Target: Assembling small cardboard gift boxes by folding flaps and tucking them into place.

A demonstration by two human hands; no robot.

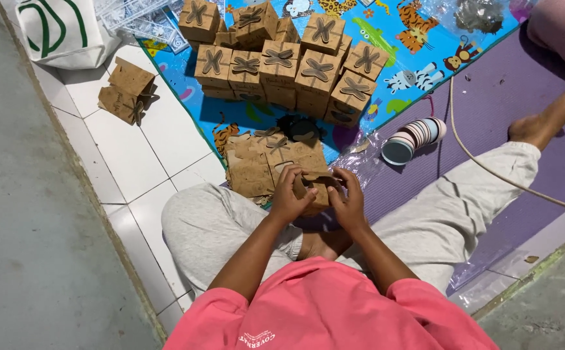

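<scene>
My left hand and my right hand both grip a small brown cardboard box held above my crossed legs, its flaps partly folded. Just beyond the hands lies a pile of flat, unfolded brown box blanks. Farther away, on a colourful animal-print mat, stand several finished brown boxes with petal-shaped closures on top.
Two more brown boxes lie on the white floor tiles at the left. A stack of ribbon spools rests on the purple mat. A white bag sits top left. A cord crosses my right leg. Another person's foot rests at the right.
</scene>
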